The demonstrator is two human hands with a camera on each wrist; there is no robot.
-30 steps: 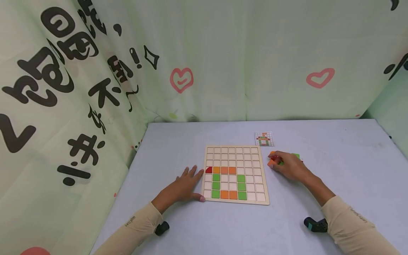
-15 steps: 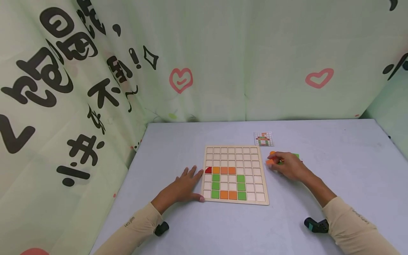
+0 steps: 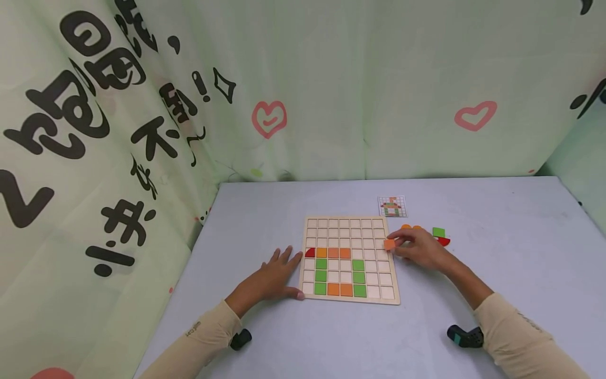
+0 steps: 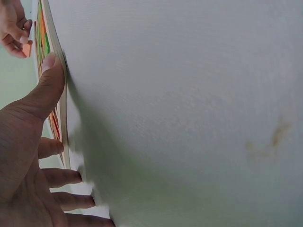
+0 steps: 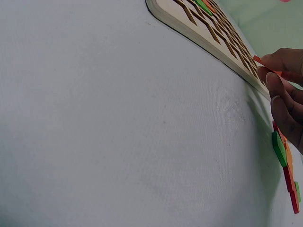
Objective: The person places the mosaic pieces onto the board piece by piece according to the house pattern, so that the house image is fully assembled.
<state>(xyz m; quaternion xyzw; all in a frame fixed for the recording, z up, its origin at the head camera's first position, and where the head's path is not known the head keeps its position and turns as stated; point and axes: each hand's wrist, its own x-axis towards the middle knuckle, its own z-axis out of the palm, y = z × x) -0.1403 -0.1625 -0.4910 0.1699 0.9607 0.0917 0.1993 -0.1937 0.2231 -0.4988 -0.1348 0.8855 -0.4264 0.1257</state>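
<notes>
A wooden grid board (image 3: pixel 374 278) lies on the table, with green and orange squares and one red curved-edge tile (image 3: pixel 310 252) set in its cells. At the board's left edge rests my left hand (image 3: pixel 271 278), fingers spread and thumb against the near corner; the left wrist view shows the thumb (image 4: pixel 51 78) touching the rim. My right hand (image 3: pixel 420 249) pinches an orange square tile (image 3: pixel 389 244) between thumb and fingers, over the board's right edge. In the right wrist view the same orange tile (image 5: pixel 266 65) is held tilted, above the board's rim.
Loose tiles lie right of the board, including a green square (image 3: pixel 438 232), a red curved tile (image 3: pixel 443 241) and orange pieces (image 3: pixel 406 227), partly behind the right hand. A small pattern card (image 3: pixel 392 207) lies beyond the board's far right corner. A curtain hangs behind the table.
My right hand has moved left from the loose tiles to the board's right edge, carrying an orange square tile. More of the loose tiles now show. The left hand has stayed in place.
</notes>
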